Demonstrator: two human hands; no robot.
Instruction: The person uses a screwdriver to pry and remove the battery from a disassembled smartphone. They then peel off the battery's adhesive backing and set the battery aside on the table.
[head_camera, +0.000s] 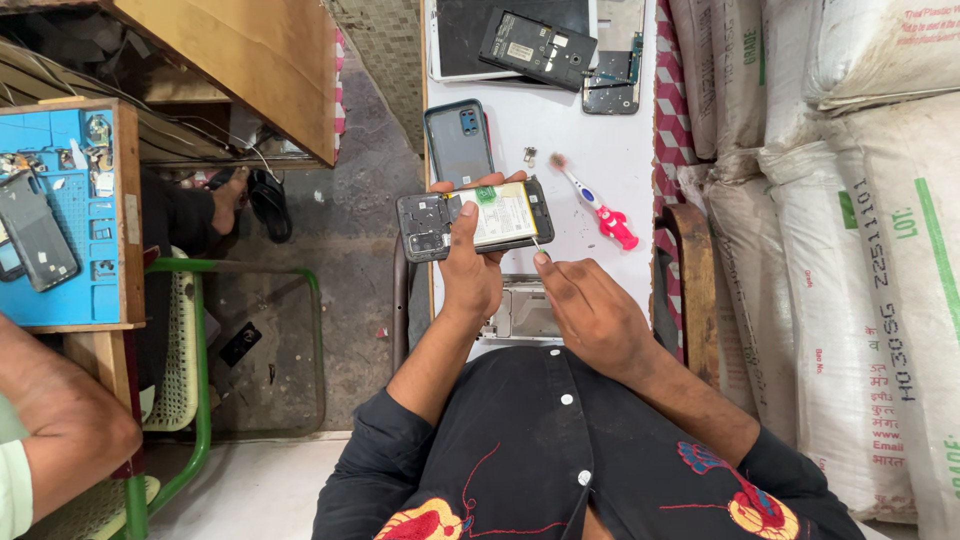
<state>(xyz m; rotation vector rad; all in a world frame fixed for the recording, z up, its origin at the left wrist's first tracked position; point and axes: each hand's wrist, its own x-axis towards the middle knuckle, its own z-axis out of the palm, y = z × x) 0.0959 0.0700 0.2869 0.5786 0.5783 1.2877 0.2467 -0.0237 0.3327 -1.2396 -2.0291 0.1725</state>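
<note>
From the head camera, the left hand (468, 270) holds an opened dark smartphone with its white battery exposed (475, 218) above the white surface (590, 150), its grip closed around the phone, thumb pressing the battery. The right hand (590, 310) has its grip pinched shut on a thin pale stick (537, 245) just beside the phone's edge.

Pink toothbrush (600, 208), dark-grey phone case (459, 140)
</note>
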